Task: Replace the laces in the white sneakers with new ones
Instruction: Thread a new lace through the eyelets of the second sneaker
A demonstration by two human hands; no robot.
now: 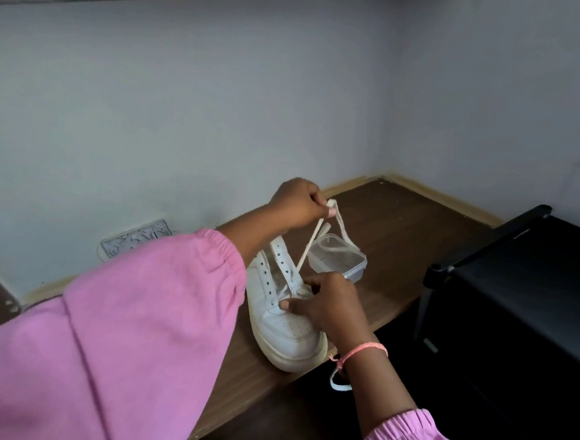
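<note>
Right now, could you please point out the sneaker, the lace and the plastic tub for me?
Sneaker (290, 336): head view, on the toe cap.
Lace (311, 243): head view, on the taut strand below the left hand.
Tub (339, 257): head view, on its clear near wall.

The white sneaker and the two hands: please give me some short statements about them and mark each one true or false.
1. The left hand pinches the lace and holds it up above the white sneaker. True.
2. The right hand rests on the clear plastic container. False: it rests on the sneaker, at the lowest eyelets.
3. The sneaker stands on the brown wooden shelf. True.
4. The sneaker is laced up to the top. False: the upper eyelets are empty.
5. The container stands behind the sneaker. True.
</note>
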